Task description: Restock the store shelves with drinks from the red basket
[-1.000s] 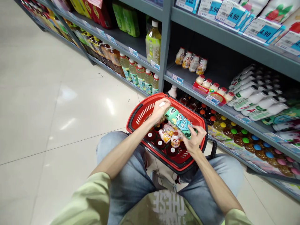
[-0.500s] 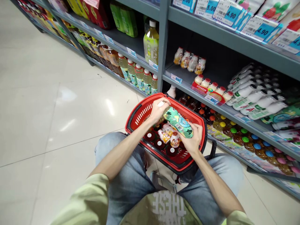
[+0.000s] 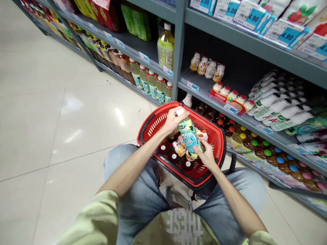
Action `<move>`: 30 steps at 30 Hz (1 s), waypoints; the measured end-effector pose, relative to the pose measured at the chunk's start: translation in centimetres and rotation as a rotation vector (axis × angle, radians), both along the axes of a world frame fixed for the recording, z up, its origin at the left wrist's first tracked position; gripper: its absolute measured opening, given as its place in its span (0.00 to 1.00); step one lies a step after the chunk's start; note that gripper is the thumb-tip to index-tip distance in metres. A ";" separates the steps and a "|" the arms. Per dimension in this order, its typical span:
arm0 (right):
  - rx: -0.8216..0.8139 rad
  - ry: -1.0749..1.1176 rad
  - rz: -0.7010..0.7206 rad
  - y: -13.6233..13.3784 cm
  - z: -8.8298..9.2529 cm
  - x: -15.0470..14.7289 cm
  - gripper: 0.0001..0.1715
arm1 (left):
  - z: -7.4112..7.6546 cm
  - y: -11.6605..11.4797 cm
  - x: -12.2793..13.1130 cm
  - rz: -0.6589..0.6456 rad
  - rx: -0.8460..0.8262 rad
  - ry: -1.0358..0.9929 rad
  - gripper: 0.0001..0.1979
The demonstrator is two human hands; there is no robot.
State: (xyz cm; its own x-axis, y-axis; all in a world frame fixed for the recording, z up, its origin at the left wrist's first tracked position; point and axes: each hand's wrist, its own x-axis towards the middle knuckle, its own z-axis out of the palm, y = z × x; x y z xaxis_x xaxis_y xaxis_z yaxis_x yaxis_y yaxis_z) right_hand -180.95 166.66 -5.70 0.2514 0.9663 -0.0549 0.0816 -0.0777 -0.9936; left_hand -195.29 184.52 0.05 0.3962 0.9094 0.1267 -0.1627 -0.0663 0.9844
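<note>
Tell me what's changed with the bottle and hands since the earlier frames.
The green bottle swung its base left and down in the view, rolling as it went. The right hand followed, still holding the base end. The left hand still holds the cap end; nothing was let go. The red basket stayed put.

Over head feed I see two bare arms reaching forward from pale green cloth short sleeves. Left forearm slants inward, wrist close to straight. Left hand sits farther from torso, fingers curled in grip. Right forearm angles inward from opposite side. Right hand nearer torso, also gripping, thumb laid forward, fingertips partly hidden. Hands near each other, not touching. Knees, in faded blue denim, spread wide.
</note>
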 end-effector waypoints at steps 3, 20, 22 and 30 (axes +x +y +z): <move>-0.035 -0.053 0.186 0.2 0.5 0.0 0.20 | 0.1 -0.5 0.0 -0.027 0.013 0.073 0.22; 0.003 -0.062 -0.084 1.0 0.7 0.7 0.31 | -2.1 -4.8 1.6 -0.322 0.085 0.338 0.22; 0.049 0.027 -0.188 1.7 0.6 1.6 0.31 | -2.1 -4.3 1.9 -0.387 0.074 0.376 0.28; 0.192 0.302 -0.435 3.4 1.1 3.5 0.28 | -3.1 -4.3 2.5 -0.610 0.347 0.846 0.35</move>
State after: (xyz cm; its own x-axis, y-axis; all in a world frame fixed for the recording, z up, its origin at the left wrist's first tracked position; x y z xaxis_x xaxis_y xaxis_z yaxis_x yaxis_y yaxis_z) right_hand -177.42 170.04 -4.61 0.6293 0.7770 -0.0194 -0.2079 0.1442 -0.9675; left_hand -192.81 180.24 -3.06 0.8464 0.4988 -0.1866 0.4564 -0.4989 0.7367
